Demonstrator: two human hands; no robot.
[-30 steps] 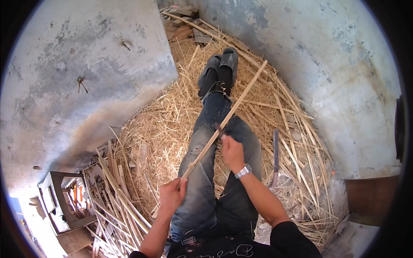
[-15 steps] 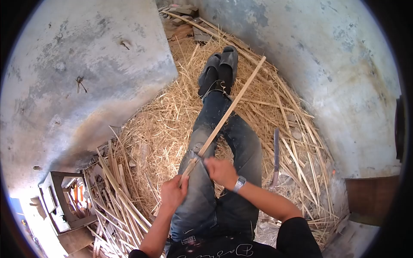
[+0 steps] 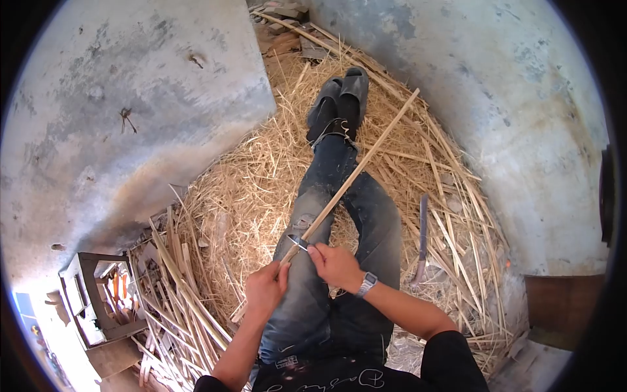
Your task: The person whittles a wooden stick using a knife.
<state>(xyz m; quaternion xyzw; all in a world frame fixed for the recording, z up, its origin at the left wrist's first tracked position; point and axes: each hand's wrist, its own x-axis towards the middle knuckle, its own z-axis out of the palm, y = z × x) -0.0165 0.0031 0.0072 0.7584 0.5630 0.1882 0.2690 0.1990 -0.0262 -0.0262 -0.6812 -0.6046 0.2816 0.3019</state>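
Note:
A long, thin wooden strip (image 3: 366, 157) slants across my outstretched legs, its far end beyond my knees. My left hand (image 3: 264, 291) is closed around its near end, above my thigh. With my right hand (image 3: 336, 266) I grip a small knife (image 3: 298, 243); the handle is hidden in my fingers. Its short metal blade lies crosswise on the strip, just ahead of my left hand. A watch (image 3: 367, 283) is on my right wrist. My jeans (image 3: 372, 219) are dusty beneath the work.
Shavings (image 3: 241, 183) cover the floor around my legs. Loose strips (image 3: 179, 287) are heaped at the left, with more along the right wall (image 3: 522, 130). A long dark blade with a handle (image 3: 423, 225) lies right of my legs. A wooden frame (image 3: 104, 300) stands at lower left.
The strip's far end appears farther right, along with a slight shift of the whole view. My right hand has turned a little, and the knife blade now shows clearly across the strip.

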